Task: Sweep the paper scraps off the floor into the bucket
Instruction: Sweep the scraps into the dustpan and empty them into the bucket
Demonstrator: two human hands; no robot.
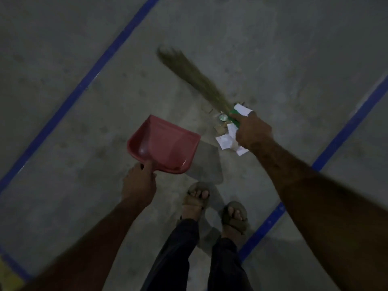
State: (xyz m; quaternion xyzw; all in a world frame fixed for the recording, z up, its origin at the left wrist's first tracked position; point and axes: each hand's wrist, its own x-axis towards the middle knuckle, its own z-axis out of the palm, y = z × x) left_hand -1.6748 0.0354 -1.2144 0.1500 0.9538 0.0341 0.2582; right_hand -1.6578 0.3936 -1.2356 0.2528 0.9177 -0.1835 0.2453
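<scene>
- Red plastic dustpan (165,147) hangs at centre frame; our left hand (139,182) curls its fingers round the handle.
- Our right hand (252,131) grips the green handle of a grass broom (195,78), bristles blurred toward the upper middle.
- White paper scraps (225,140) lie on the concrete floor (273,49), just under our right hand, beside the dustpan.
- Blue lines (88,80) cross the floor diagonally.

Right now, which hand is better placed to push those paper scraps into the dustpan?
The right hand. It grips the grass broom directly over the paper scraps. The left hand is occupied holding the red dustpan, whose open edge faces the scraps.
</scene>
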